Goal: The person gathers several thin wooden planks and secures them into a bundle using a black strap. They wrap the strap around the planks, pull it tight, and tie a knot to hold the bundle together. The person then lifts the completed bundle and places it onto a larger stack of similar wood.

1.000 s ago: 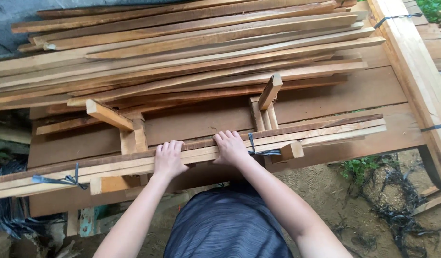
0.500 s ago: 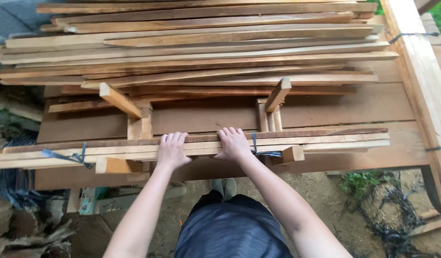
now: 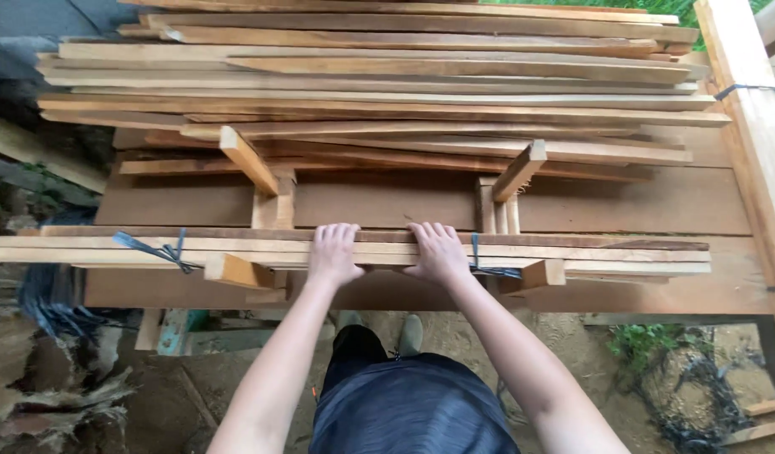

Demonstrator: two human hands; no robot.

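A long bundle of thin wooden slats (image 3: pixel 623 256) lies crosswise along the near edge of a wide brown board (image 3: pixel 387 197). Dark straps bind it at the left (image 3: pixel 156 250) and just right of centre (image 3: pixel 488 269). My left hand (image 3: pixel 333 252) and my right hand (image 3: pixel 438 250) sit side by side at the bundle's middle. The fingers of both hands lie over its top and the palms wrap its near edge. The thumbs are hidden underneath.
Behind the bundle lies a deep pile of long planks (image 3: pixel 387 92). Two short blocks (image 3: pixel 247 158) (image 3: pixel 519 168) stick up on small uprights. A thick pale beam (image 3: pixel 753 143) runs along the right. Below are dirt, weeds and my shoes (image 3: pixel 410 332).
Both hands have stayed on the bundle at the same spot. The bundle looked slanted before and now lies level across the view, which has shifted slightly.
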